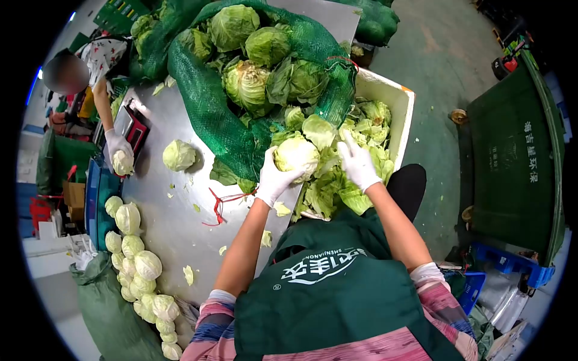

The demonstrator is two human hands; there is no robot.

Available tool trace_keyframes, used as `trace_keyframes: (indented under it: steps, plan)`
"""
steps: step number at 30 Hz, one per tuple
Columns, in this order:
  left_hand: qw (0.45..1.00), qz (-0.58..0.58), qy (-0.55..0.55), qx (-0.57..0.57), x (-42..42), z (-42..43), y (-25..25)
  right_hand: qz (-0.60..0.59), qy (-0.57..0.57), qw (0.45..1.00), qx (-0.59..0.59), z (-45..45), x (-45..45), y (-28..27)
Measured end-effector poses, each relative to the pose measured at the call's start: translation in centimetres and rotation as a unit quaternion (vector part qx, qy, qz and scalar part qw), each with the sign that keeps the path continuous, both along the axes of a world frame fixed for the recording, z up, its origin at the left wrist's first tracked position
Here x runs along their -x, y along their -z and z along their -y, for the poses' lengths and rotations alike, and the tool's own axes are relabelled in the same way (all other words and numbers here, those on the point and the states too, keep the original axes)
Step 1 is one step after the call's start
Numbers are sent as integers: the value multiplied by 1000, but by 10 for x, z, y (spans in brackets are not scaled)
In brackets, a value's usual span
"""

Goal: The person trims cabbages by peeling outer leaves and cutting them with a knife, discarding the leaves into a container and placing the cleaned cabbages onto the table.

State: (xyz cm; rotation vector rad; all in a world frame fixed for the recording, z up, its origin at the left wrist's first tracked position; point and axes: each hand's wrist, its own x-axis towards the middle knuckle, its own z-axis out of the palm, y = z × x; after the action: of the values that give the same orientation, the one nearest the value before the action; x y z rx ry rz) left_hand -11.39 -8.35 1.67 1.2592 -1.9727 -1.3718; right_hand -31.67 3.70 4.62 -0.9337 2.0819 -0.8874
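Note:
A pale, trimmed cabbage (pixel 296 157) rests in my left hand (pixel 276 176), whose white-gloved fingers curl round its near left side. To the right of it, my right hand (pixel 359 165), also gloved, has its fingers stretched out over loose cabbage leaves (pixel 342 191), apart from the cabbage. A white foam box (pixel 402 123) full of these leaves stands under my right hand. Just beyond my left hand, a green mesh bag (pixel 208 123) lies open with several untrimmed cabbages (pixel 247 84) in it.
A metal table (pixel 180 228) bears a single cabbage (pixel 179 156), red string (pixel 218 206) and leaf scraps. Trimmed cabbages (pixel 147 265) line its left edge. Across it, a co-worker's gloved hand (pixel 118 147) holds a cabbage by a scale (pixel 133 127). A large green bin (pixel 512 150) stands right.

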Motion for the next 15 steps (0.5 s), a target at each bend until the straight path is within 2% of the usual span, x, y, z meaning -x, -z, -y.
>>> trace_keyframes:
  steps: [1, 2, 4, 8, 10, 14, 15]
  plan:
    - [1000, -5, -3, -20, 1, -1, -3, -49, -46, 995, 75, 3, -11, 11]
    - [999, -11, -4, -39, 2, -3, -4, -177, -119, 972, 101, 7, -18, 21]
    - [1000, -12, 1, -24, 4, 1, 0, -228, -191, 948, 115, 16, -31, 12]
    - [999, 28, 11, 18, 3, 0, 1, -249, -252, 931, 87, 28, -26, 15]
    - [999, 30, 16, 24, 3, 1, -1, -252, -314, 915, 28, 30, -23, 9]
    - [999, 33, 15, 22, 1, 3, 1, -225, -324, 919, 11, 42, -12, 7]
    - [999, 27, 19, -4, 2, 3, -6, -185, -285, 940, 36, 42, -12, 6]
